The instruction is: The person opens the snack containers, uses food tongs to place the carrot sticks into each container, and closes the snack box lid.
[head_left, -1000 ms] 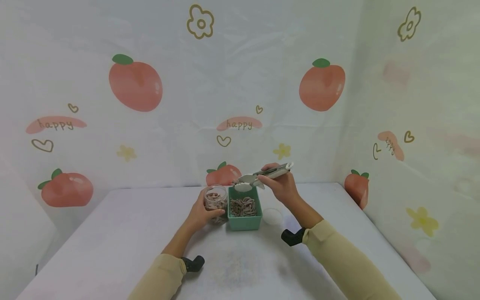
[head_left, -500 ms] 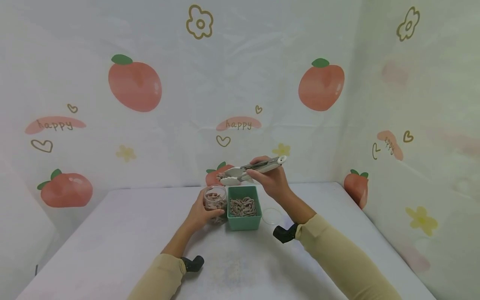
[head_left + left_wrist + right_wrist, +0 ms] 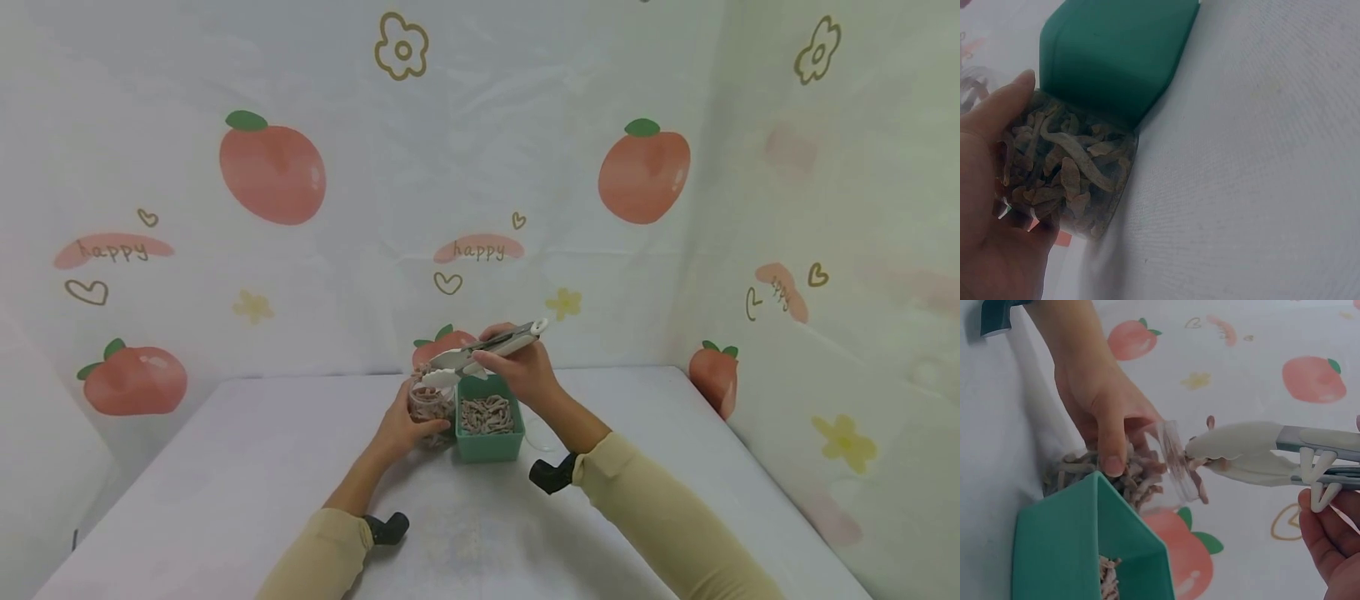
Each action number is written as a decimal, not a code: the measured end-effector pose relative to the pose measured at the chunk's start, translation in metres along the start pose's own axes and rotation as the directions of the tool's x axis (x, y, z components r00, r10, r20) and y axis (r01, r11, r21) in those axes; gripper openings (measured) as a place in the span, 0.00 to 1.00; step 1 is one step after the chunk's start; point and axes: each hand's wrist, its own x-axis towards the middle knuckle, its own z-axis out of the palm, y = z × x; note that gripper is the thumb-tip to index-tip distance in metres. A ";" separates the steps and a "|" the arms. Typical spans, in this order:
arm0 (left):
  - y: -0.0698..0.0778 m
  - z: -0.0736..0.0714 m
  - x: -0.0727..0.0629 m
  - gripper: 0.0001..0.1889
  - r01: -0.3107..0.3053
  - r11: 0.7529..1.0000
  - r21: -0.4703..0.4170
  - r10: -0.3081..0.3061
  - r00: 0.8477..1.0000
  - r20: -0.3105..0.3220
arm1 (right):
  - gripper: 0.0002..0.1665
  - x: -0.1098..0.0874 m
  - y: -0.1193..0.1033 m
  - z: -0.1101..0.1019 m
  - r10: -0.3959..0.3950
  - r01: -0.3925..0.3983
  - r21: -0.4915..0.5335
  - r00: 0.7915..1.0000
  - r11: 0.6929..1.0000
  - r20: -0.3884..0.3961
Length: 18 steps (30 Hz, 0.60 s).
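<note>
My left hand grips a clear jar around its side. Brownish-grey dried pieces, stick-like and curled, show through its wall. Above it, my right hand holds a pair of tongs with pale scalloped tips and grey handles. In the right wrist view the tongs' tips pinch a few dried pieces right at the jar's open mouth. Against the jar's right side stands a green rectangular box, with more of the same dried pieces in its bottom.
A clear round lid lies on the white table just right of the green box. Behind the table hangs a white backdrop printed with fruit. Each wrist carries a black mount.
My right hand has carried the tongs and the pinched pieces leftward from above the green box, then down to the jar's mouth. The left hand and the jar have stayed in place.
</note>
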 end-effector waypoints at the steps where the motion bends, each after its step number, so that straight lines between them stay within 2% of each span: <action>1: 0.000 0.000 0.000 0.52 0.003 1.000 0.000 -0.003 1.000 -0.002 | 0.15 0.000 0.001 0.000 0.003 -0.003 -0.004 1.000 1.000 0.001; 11: -0.002 0.001 0.001 0.52 -0.025 0.999 -0.039 0.025 1.000 -0.001 | 0.16 0.000 0.006 -0.002 0.006 -0.005 -0.071 1.000 0.997 0.002; 18: 0.000 0.001 0.001 0.52 -0.006 1.000 -0.022 0.006 1.000 -0.004 | 0.17 -0.001 0.000 -0.011 0.020 -0.022 -0.076 0.999 0.997 -0.031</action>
